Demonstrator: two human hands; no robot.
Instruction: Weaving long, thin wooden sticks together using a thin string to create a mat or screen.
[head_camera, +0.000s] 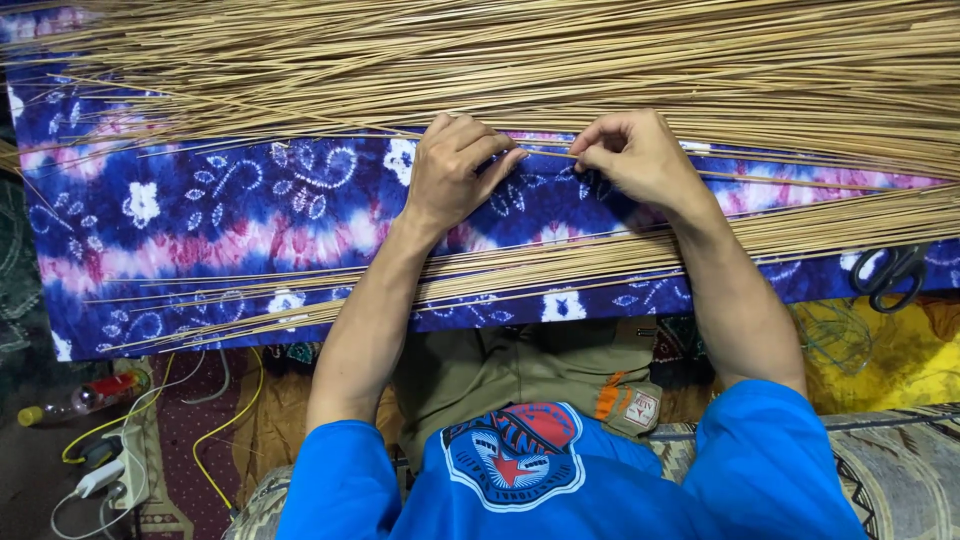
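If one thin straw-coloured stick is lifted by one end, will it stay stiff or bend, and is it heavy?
The stick pinched between the left hand and right hand is very thin and long, so it probably sags and flexes. It looks very light. Loose sticks lie scattered over the patterned cloth, so they likely roll and slide easily.

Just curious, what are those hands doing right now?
Left hand and right hand pinch one thin reed. Reed pile beyond, on tie-dye cloth. Nothing blocking.

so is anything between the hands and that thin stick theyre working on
Nothing visible. The left hand and right hand both pinch the same thin stick directly, with the blue cloth beneath. The big stick pile lies just beyond the knuckles, not in between.
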